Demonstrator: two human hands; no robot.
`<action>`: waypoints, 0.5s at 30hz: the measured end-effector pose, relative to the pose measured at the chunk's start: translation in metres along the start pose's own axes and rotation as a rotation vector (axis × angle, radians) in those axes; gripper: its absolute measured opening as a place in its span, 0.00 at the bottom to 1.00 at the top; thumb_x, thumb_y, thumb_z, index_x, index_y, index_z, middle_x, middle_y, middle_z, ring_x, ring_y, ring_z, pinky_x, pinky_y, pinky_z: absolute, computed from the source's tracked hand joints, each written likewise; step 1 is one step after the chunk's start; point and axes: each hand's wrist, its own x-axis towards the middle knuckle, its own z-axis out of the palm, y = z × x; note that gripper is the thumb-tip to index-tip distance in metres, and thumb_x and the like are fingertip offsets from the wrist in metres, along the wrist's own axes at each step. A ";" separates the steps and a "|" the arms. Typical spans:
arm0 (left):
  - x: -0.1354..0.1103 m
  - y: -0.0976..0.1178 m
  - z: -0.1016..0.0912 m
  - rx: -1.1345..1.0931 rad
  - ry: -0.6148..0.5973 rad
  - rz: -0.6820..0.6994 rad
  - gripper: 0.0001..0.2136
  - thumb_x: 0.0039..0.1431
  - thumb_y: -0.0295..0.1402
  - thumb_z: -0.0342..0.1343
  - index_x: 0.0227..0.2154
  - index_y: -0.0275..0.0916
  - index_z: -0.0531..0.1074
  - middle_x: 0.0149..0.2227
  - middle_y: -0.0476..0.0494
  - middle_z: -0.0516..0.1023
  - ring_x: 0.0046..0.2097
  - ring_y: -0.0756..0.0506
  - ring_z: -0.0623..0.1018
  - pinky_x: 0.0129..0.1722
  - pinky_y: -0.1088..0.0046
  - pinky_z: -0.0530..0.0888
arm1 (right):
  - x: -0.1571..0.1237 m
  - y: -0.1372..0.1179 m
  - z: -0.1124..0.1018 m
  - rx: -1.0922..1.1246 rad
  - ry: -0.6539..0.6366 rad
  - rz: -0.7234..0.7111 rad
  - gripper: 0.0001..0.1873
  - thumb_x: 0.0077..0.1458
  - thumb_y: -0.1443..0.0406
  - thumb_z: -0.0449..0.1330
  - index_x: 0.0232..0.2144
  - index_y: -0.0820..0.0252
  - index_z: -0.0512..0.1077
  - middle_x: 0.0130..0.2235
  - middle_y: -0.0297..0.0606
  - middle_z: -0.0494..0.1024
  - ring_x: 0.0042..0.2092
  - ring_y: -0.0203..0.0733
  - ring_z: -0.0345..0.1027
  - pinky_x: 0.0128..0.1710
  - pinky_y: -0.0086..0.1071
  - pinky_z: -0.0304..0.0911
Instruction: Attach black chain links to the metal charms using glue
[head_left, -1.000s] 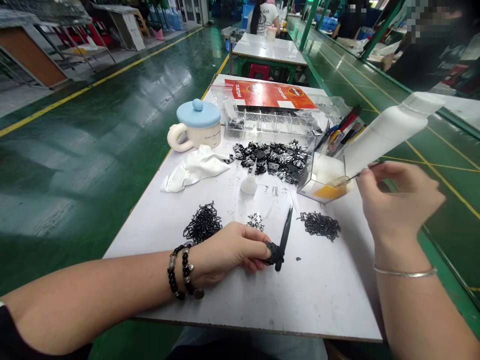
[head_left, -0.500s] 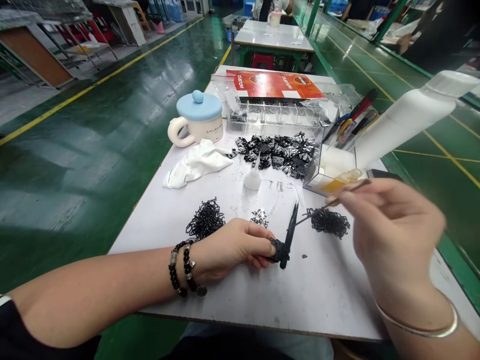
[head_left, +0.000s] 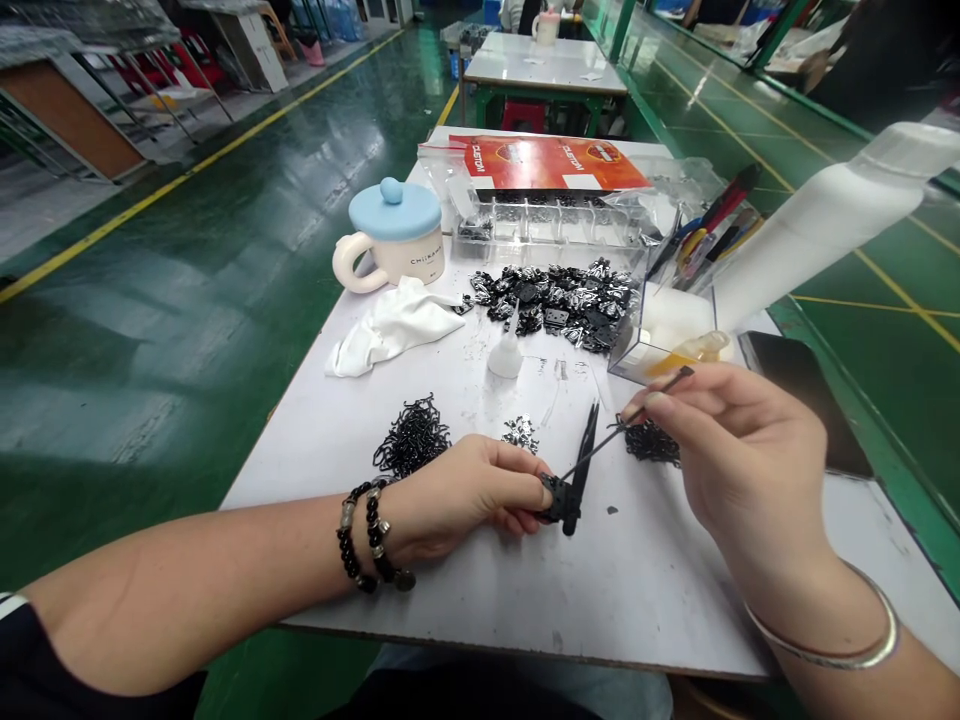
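My left hand (head_left: pixel 472 490) grips black tweezers (head_left: pixel 583 460) standing nearly upright on the white table (head_left: pixel 637 610), with a small black metal piece (head_left: pixel 559 498) at their lower end. My right hand (head_left: pixel 742 460) pinches a thin dark pick (head_left: pixel 622 430) between thumb and fingers. Its tip reaches down to the black piece, and I cannot tell whether they touch. Just under my right fingers lies a tangled pile of black chain-like parts (head_left: pixel 651 443).
Nearby lie black wire hooks (head_left: pixel 411 440), mixed metal pieces (head_left: pixel 547 305), a glue bottle (head_left: pixel 505 355), a white cloth (head_left: pixel 394 330) and a blue-lidded mug (head_left: pixel 390 240). A clear acrylic holder (head_left: pixel 660 335) stands to the right, with a white bottle (head_left: pixel 817 220) leaning out.
My right hand has moved left from beside the acrylic holder, bringing the pick's tip to the black piece. My left hand stays in place, and the view has tilted slightly.
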 end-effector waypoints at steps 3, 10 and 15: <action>0.001 -0.001 0.000 -0.036 0.015 -0.007 0.05 0.40 0.26 0.60 0.25 0.34 0.74 0.22 0.49 0.75 0.23 0.55 0.72 0.24 0.81 0.68 | -0.001 -0.002 0.000 0.020 -0.045 -0.013 0.06 0.47 0.70 0.67 0.29 0.57 0.74 0.27 0.29 0.79 0.29 0.34 0.73 0.31 0.25 0.70; 0.001 0.000 0.002 -0.040 0.023 -0.013 0.06 0.39 0.26 0.60 0.25 0.33 0.74 0.22 0.49 0.75 0.22 0.55 0.71 0.24 0.81 0.68 | -0.007 -0.004 0.001 -0.049 -0.113 -0.026 0.06 0.47 0.71 0.65 0.30 0.57 0.75 0.28 0.29 0.78 0.29 0.32 0.72 0.31 0.23 0.69; 0.001 0.000 0.002 -0.031 0.018 -0.011 0.05 0.39 0.25 0.60 0.24 0.33 0.74 0.22 0.49 0.75 0.22 0.55 0.71 0.24 0.81 0.67 | -0.008 -0.005 0.001 -0.079 -0.118 0.005 0.06 0.47 0.70 0.66 0.29 0.56 0.74 0.28 0.30 0.78 0.29 0.34 0.73 0.31 0.26 0.68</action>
